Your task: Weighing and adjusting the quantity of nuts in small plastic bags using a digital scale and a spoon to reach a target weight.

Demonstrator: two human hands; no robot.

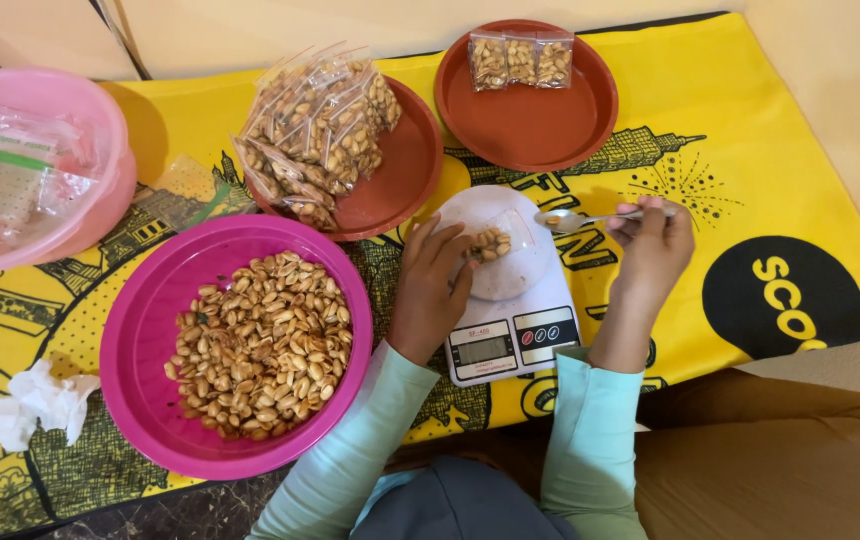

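Left hand [430, 290] on clear bag [495, 240] (peanuts), metal spoon [590, 218]

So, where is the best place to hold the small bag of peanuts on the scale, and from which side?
Probably at its open top edge, from the left. The small bag lies flat on the white scale, peanuts gathered at one end. The left hand already touches that side; the right hand holds the spoon.

2 hands [430, 290] [650, 250], 2 pink bowls [150, 400] [100, 110], 2 brown plates [535, 130] [405, 170], 1 scale [510, 340], 1 spoon [575, 219], 3 filled pkts [521, 60] on far plate.
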